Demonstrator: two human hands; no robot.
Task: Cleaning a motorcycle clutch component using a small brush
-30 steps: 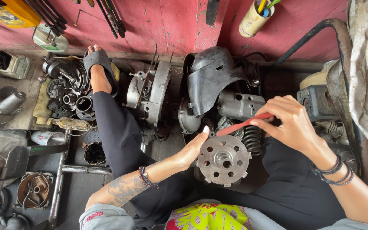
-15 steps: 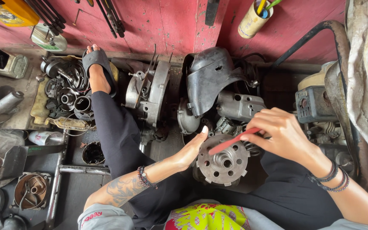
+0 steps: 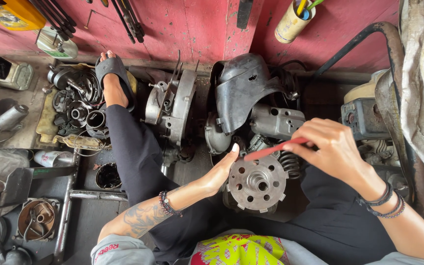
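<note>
Two hands, left hand (image 3: 220, 172) beside hub (image 3: 256, 182)

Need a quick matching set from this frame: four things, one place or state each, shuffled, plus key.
1. left hand
2. right hand
3. round drilled hub
4. cardboard tube

A. holds a red tool
B. against the red wall, pens inside
C. steadies the hub's left edge
D. on the lap, between both hands

Pairs: 1-C, 2-A, 3-D, 4-B

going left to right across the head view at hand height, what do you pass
Round black cup on the floor → left hand → round metal hub with holes → red tool → right hand
</note>
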